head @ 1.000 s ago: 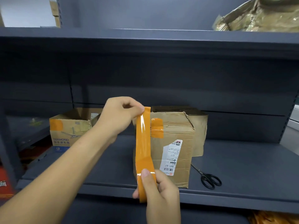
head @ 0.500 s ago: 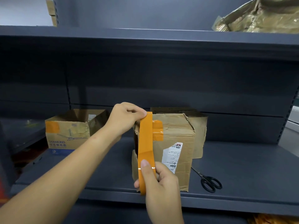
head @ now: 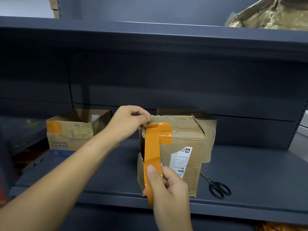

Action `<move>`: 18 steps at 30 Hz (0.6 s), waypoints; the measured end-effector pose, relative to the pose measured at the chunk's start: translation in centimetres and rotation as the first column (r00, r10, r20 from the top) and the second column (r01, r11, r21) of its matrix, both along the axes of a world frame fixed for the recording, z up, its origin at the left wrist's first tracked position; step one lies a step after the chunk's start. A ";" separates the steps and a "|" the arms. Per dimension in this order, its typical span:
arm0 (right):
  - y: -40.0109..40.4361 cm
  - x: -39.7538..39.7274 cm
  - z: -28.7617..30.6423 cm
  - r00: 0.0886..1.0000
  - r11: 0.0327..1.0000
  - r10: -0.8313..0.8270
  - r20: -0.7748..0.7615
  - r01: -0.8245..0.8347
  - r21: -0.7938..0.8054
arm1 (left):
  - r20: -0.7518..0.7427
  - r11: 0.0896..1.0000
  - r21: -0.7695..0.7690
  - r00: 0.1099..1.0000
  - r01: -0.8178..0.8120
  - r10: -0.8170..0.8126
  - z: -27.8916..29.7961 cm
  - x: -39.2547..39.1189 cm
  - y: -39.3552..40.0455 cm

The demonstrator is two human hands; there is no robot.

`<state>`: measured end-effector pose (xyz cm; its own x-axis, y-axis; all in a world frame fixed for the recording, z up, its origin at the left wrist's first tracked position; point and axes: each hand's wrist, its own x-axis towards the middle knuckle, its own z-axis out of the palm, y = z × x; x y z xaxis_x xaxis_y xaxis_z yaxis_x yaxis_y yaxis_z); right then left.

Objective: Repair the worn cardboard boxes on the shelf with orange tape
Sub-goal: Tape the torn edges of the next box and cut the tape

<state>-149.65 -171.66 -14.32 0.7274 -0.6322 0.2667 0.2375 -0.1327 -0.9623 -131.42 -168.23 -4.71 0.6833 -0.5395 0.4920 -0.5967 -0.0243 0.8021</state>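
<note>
Orange tape [head: 152,148] stretches between the hands: left hand [head: 129,121] pinches its end at the box [head: 181,152] top corner, right hand [head: 168,185] grips the roll (low); slack could wrinkle it.

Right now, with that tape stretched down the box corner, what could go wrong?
The orange tape strip hangs free between the left hand and right hand; it may twist or stick crooked. The torn cardboard box corner looks flimsy and could crumple under pressing.
</note>
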 end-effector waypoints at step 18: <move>0.0 0.2 -0.6 1.000 0.999 -0.027 -0.001 0.027 0.020 | 0.185 0.949 0.298 0.982 -0.101 0.046 1.0 -0.6 -2.1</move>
